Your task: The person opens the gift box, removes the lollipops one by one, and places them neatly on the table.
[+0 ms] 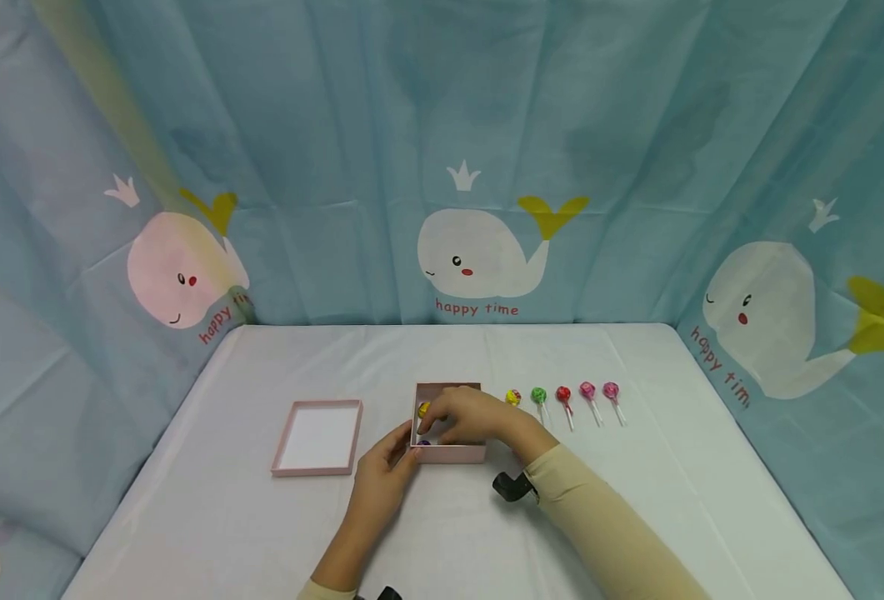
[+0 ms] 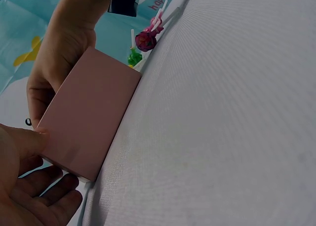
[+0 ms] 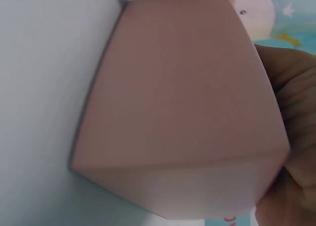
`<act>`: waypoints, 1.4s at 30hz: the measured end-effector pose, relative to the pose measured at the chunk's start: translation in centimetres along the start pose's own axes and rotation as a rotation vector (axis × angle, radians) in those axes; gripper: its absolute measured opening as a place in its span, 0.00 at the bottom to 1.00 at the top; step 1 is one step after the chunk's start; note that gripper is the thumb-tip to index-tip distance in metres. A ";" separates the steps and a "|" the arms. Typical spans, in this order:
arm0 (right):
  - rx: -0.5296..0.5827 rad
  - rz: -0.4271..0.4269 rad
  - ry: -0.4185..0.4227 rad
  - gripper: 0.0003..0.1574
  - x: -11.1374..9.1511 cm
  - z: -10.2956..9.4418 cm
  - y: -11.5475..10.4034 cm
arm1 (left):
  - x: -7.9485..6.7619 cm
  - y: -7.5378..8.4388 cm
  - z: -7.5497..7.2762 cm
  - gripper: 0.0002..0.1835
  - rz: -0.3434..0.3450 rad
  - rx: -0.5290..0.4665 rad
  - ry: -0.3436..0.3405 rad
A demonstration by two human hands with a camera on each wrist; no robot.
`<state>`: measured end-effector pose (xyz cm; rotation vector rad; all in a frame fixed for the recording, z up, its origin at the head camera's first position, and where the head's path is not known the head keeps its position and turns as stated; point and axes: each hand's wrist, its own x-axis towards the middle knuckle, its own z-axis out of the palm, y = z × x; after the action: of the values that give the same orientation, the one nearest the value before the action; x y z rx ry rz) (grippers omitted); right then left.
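Observation:
A pink open-topped box (image 1: 452,455) stands mid-table with a yellow-wrapped lollipop (image 1: 422,409) and a purple one (image 1: 424,443) inside. My left hand (image 1: 382,475) holds its near left corner; in the left wrist view the thumb lies at the rim of the pink box (image 2: 89,112), fingers along the side. My right hand (image 1: 467,414) reaches over the right wall, its fingers bent down into the box. In the right wrist view the box (image 3: 173,88) hides those fingertips, so I cannot tell whether they hold anything.
Left of the box lies its pink-rimmed lid (image 1: 282,437), white inside face up. Several lollipops lie in a row to the right, among them green (image 1: 538,395), red (image 1: 564,395) and pink (image 1: 611,390). A whale-print curtain (image 1: 322,250) surrounds the white table (image 1: 262,533).

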<state>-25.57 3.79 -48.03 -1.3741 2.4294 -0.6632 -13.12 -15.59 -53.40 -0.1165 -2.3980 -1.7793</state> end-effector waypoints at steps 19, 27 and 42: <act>-0.227 -0.009 -0.022 0.10 1.5 1.3 -0.3 | 0.0 0.2 -0.2 0.27 0.015 0.027 0.023; -0.228 -0.014 -0.012 0.09 1.9 1.2 -0.4 | 0.3 -0.1 -0.3 0.28 0.020 0.024 0.016; -0.052 0.089 0.163 0.13 -0.1 -1.4 -1.6 | 0.2 0.4 -0.4 0.27 -0.009 0.040 0.027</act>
<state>-24.96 3.51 -46.01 -1.2674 2.6349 -0.7203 -13.27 -15.87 -52.92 -0.0765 -2.4176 -1.7251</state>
